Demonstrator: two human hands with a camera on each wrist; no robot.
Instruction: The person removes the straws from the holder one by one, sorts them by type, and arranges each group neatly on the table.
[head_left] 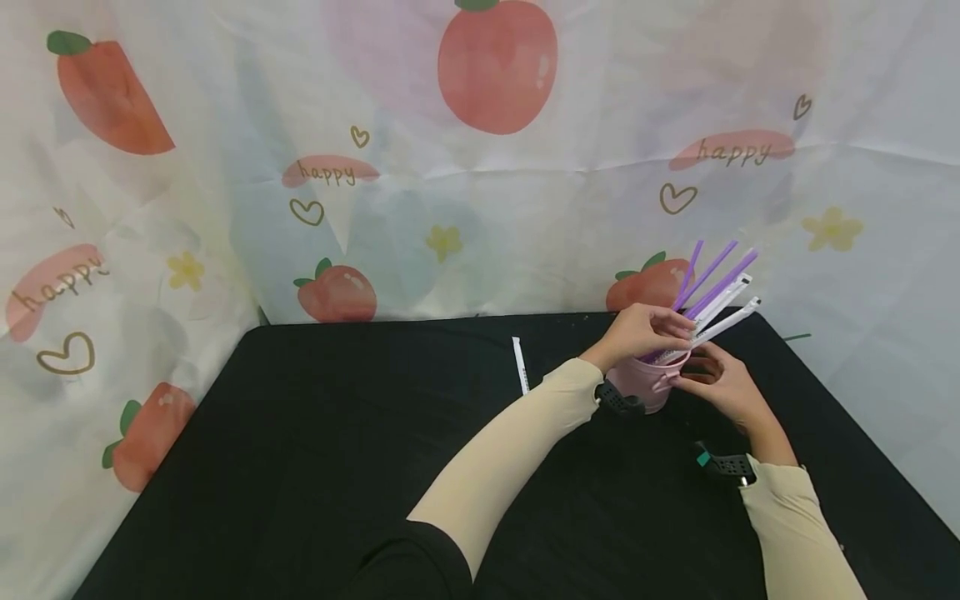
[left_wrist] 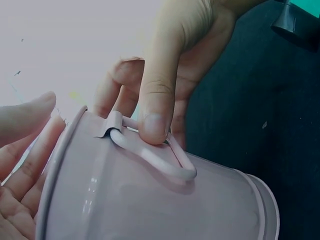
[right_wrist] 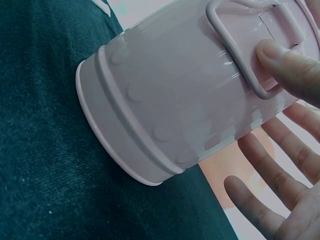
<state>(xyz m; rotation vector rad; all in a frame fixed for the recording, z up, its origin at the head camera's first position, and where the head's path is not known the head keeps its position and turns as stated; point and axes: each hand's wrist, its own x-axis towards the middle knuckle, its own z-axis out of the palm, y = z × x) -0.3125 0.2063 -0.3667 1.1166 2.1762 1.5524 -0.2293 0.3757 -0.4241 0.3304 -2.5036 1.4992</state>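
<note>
Fingers (right_wrist: 266,169) spread, the right hand (head_left: 731,390) holds the pink bucket (right_wrist: 165,95).

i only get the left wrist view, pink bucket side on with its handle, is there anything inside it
Observer: Yes, the head view shows slim purple sticks and white sticks poking out of the pink bucket.
Operator: ok any loose ones outside it
Observer: One loose white stick lies on the black tabletop, to the left of the bucket.
Operator: anything over it
Observer: In the head view the left sleeve crosses right at its near end, so that end may be hidden.
</note>
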